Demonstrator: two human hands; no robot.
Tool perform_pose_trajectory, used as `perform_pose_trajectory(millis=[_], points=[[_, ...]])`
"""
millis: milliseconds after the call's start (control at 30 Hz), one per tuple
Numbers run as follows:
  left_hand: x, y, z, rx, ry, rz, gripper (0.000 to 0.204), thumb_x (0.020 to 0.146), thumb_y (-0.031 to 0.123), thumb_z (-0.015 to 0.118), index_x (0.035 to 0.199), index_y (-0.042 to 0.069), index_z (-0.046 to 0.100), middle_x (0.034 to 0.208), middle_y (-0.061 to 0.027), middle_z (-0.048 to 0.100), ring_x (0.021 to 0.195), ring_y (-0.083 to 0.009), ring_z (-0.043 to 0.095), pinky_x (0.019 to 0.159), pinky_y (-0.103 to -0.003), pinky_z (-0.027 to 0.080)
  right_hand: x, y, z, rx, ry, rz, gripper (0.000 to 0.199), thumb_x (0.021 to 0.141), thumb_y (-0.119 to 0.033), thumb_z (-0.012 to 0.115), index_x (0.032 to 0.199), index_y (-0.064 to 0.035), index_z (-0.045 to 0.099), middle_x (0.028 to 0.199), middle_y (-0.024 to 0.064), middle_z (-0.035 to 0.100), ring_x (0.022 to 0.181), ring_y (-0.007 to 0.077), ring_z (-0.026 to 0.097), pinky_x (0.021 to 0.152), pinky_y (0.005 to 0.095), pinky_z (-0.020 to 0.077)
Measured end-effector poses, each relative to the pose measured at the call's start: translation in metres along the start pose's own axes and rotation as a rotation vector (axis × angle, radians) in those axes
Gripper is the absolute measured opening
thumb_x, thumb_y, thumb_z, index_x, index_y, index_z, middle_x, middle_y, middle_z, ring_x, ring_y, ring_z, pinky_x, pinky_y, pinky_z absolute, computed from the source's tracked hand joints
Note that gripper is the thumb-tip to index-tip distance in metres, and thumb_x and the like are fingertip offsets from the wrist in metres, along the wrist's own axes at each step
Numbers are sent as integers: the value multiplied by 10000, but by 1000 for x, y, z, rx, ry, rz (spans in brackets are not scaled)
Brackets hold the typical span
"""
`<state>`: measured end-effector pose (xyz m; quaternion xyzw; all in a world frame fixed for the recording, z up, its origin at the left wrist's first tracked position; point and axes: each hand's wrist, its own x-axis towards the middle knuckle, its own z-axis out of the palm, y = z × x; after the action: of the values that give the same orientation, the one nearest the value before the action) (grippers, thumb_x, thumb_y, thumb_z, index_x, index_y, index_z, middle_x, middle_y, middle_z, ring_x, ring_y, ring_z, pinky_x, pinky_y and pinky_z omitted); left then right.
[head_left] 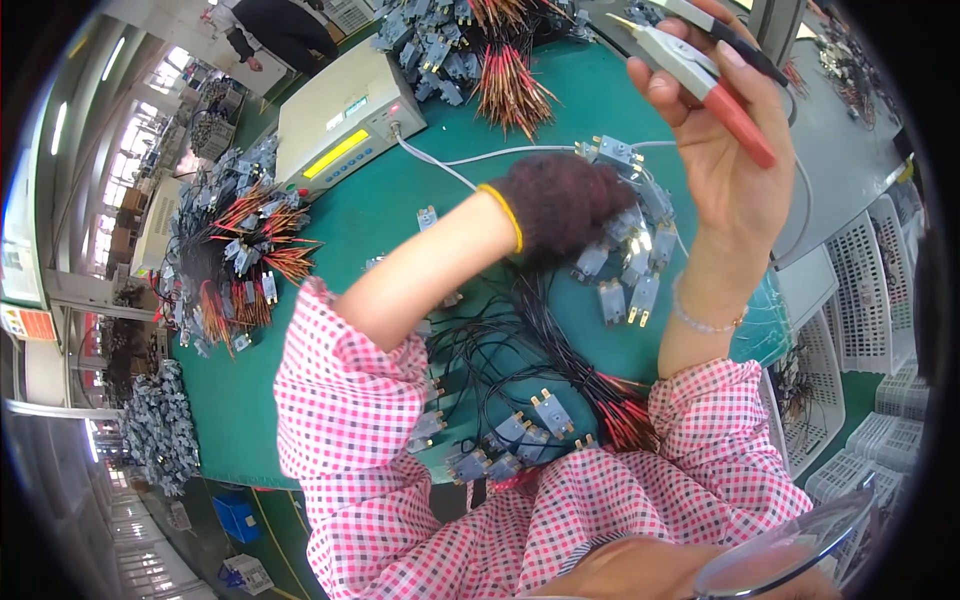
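Observation:
My left hand (570,205), in a dark knitted glove with a yellow cuff, is over the middle of the green table. It is blurred, and its fingers are hidden from view. Grey plastic switches (640,250) with brass terminals fan out along its right side. A bundle of black wires (550,325) runs out below the glove to red-sleeved ends (628,415). Raised at the upper right, my bare right hand (730,130) is closed on a pair of test clips (700,85), one red-handled and one black-handled.
A beige bench meter (345,115) with a lit yellow display stands at the back left, its grey cable (470,158) crossing the table. Wired switch bundles (235,245) pile up left and at the back (510,85). More switches (520,440) lie near me. White plastic baskets (865,290) stand right.

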<state>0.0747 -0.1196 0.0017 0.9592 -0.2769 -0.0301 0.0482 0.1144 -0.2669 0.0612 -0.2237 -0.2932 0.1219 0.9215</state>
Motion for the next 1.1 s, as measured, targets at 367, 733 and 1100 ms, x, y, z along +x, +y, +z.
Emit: perform_pose_trajectory(millis=[367, 733, 1100], points=[[17, 17, -11, 129, -30, -1, 158, 804, 188, 522, 860, 141, 662, 950, -96, 665, 890, -298, 643, 749, -418, 511, 42, 53, -16, 1018, -802, 43, 366, 889, -82, 456, 1231, 46, 429, 951, 205, 593, 609, 288, 650, 685, 411, 586], [-63, -3, -73, -396, -182, -351, 482, 776, 241, 684, 1198, 100, 500, 895, -92, 615, 791, -174, 591, 721, -335, 495, 44, 46, -27, 925, -774, -61, 355, 874, -43, 435, 1216, 48, 425, 919, 215, 595, 570, 304, 638, 622, 391, 583], [-151, 14, 28, -1610, 807, -650, 406, 792, 109, 675, 1159, 101, 501, 890, -71, 584, 646, -128, 551, 484, -231, 416, 6, 29, 5, -253, -263, 152, 371, 861, -87, 422, 1203, 38, 492, 953, 175, 587, 617, 241, 625, 549, 293, 544]])
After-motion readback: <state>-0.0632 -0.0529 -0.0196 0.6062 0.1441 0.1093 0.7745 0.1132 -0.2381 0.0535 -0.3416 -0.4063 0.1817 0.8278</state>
